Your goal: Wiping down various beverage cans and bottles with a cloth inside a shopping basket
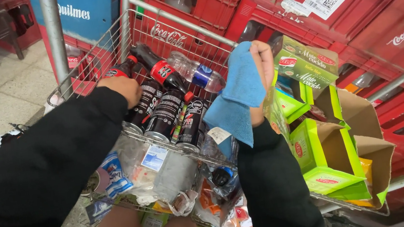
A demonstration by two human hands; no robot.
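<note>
Blue cloth (240, 94) is gripped in the closed right hand (261, 66), raised just beside the wire cart (182, 24). Left hand (123, 89) closes on a dark bottle (126, 69) inside the cart, beside green boxes (308, 66).

Long black sleeves, bare hands (123, 89)

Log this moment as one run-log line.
left hand: on dark bottle | right hand: holds blue cloth | cart: bottles, green boxes
</note>
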